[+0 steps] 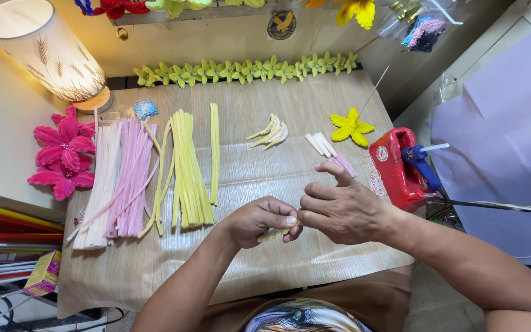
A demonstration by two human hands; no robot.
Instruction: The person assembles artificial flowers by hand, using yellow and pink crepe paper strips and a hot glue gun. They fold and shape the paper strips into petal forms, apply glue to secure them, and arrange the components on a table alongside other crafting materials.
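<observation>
Lamp (38, 52): standing lit at the far left corner, well apart from the work.
Pink flowers (62, 157): lying finished at the left edge of the table (247, 264).
Stem bundles: white stems (99, 184), pink stems (131, 178) and yellow stems (185, 169) are lying in rows, left of the hands.
Left hand (262, 221): its grip is pinching the pale yellow piece (273, 234) between thumb and fingertips, just above the table's near middle.
Pale yellow piece: judged light, soft and bendable, easily crushed or deformed; best taken at its ends with a gentle pinch. Most of it is hidden by the fingers.
Right hand (342, 209): touching the left hand at the piece, fingers curled in, index finger lifting; whether its grip is closing on the piece cannot be told.
Bent petals (270, 134): lying beyond the hands, apart.
Short white and pink pieces (330, 150): lying just behind the right hand, nearest obstruction.
Yellow flower (351, 127): resting on a stick, far right.
Glue gun (404, 166): sitting at the right edge, its cord trailing off; judged a snag hazard.
</observation>
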